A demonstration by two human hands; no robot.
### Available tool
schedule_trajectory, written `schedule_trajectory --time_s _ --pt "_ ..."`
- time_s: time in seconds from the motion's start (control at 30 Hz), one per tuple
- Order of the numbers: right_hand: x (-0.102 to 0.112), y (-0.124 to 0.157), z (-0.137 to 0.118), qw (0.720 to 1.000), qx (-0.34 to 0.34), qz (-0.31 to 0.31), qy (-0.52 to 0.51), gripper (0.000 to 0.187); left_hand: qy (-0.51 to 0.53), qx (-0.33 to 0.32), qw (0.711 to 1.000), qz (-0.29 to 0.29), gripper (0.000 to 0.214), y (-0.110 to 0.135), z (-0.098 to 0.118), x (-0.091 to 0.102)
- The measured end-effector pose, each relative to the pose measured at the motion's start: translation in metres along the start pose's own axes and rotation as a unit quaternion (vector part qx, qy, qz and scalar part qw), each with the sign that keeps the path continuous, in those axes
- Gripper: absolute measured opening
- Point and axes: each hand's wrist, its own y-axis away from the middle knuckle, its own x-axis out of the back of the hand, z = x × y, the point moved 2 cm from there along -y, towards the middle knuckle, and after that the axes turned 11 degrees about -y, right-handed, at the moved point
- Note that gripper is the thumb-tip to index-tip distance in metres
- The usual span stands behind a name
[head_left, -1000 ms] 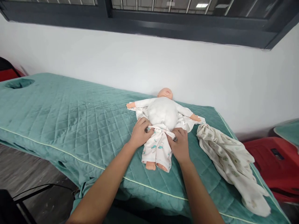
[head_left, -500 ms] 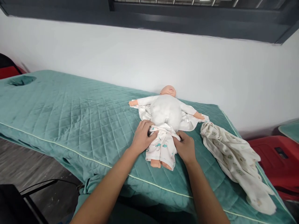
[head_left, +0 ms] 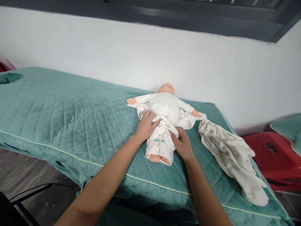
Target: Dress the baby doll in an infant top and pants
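A baby doll (head_left: 164, 105) with a white cloth body lies on its back, arms spread and feet toward me. White printed pants (head_left: 161, 142) cover its legs up to the hips, and its feet show at the leg openings. My left hand (head_left: 147, 125) grips the waistband on the left, fingers at the doll's side and thumb over the front. On the right, my right hand (head_left: 182, 142) pinches the waistband's edge. Beneath the doll's arms and back spreads an opened white shirt (head_left: 188, 121).
A crumpled cream printed garment (head_left: 231, 160) lies right of the doll on the green quilted bed (head_left: 82, 125). The bed meets a white wall (head_left: 105, 53). Red plastic chairs (head_left: 272, 153) stand beyond its right end. A face hole (head_left: 10, 78) is at the far left.
Both hands have drawn the pants' waistband further up toward the doll's belly, and the pant legs look straighter. The camera view has shifted slightly.
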Motion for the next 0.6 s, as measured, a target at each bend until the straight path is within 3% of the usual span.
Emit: schedule_trajectory --time_s 0.27,0.6 --pt "-0.003 0.0 0.0 0.999 0.031 -0.006 0.029 0.022 0.049 0.071 0.996 0.01 0.024 0.005 -0.002 0.004" --pt "-0.002 -0.001 0.0 0.999 0.009 0.015 0.028 0.015 0.132 0.159 0.975 -0.078 0.042 0.048 0.014 0.034"
